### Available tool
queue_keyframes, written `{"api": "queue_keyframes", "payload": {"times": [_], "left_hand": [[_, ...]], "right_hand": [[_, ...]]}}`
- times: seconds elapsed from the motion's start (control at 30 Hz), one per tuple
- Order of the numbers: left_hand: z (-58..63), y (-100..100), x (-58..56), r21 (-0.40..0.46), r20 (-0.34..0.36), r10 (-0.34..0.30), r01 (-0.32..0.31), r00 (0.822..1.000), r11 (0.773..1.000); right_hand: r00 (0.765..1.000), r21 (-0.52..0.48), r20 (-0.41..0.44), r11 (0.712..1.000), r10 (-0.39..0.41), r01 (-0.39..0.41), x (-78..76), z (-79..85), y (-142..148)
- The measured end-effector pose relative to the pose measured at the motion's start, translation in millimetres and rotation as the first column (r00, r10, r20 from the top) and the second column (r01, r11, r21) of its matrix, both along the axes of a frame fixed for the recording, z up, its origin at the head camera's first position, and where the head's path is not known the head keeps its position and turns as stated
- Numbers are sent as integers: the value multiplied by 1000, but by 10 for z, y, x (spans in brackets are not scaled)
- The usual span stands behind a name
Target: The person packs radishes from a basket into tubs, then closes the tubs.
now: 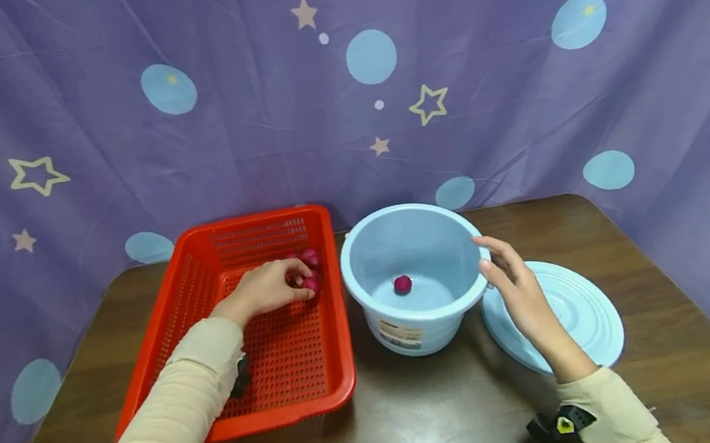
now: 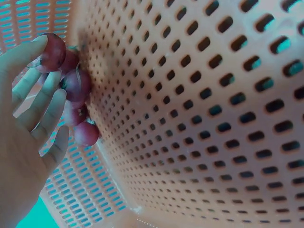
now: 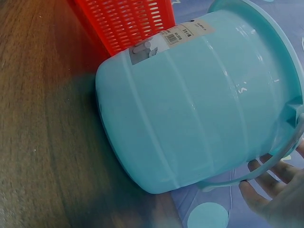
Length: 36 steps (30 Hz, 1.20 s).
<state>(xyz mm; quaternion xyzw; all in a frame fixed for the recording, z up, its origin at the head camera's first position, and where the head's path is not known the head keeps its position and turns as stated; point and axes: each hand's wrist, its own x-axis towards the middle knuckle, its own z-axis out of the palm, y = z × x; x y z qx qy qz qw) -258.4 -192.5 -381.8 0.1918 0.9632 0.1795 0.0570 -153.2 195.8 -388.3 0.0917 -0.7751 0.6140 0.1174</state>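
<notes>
Inside the red basket (image 1: 338, 333), my left hand (image 1: 268, 288) pinches a red onion (image 2: 53, 53) between thumb and fingers. Several more red onions (image 2: 78, 85) cluster under and beside that hand, against the basket wall. To the right stands a light blue bucket (image 1: 389, 216) with one red onion (image 1: 403, 285) lying on its bottom. My right hand (image 1: 519, 288) touches the bucket's right rim with extended fingertips. In the right wrist view its fingers (image 3: 268, 183) lie by the bucket's hanging handle (image 3: 251, 175).
A round light blue lid (image 1: 585, 309) lies on the wooden table (image 1: 442, 417), right of the bucket and partly under my right forearm. Basket and bucket stand close side by side. Behind the table hangs a purple curtain (image 1: 285, 132) with stars and dots.
</notes>
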Motion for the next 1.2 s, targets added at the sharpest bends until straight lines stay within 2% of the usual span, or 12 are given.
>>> {"api": "queue_keyframes", "payload": {"times": [0.23, 0.47, 0.63, 0.83, 1.07, 1.2], "left_hand": [[148, -53, 40, 70, -47, 45, -42, 998, 997], [360, -38, 71, 190, -104, 26, -5, 994, 982], [558, 28, 126, 243, -136, 7, 27, 991, 970], [735, 142, 226, 274, -193, -15, 69, 981, 959], [856, 284, 347, 280, -209, -15, 75, 978, 957], [917, 384, 401, 274, -221, -36, 98, 975, 957]], "right_hand": [[1000, -4, -8, 1000, 6, -6, 21, 20, 7], [1000, 5, 8, 1000, -9, 9, 55, -3, 9], [1000, 3, 3, 1000, -12, 12, 70, -23, 3], [1000, -5, -6, 1000, -5, 5, 71, -10, 3], [1000, -4, -8, 1000, -2, 2, 50, 8, 0], [1000, -7, -16, 1000, 2, -2, 36, 11, -3]]}}
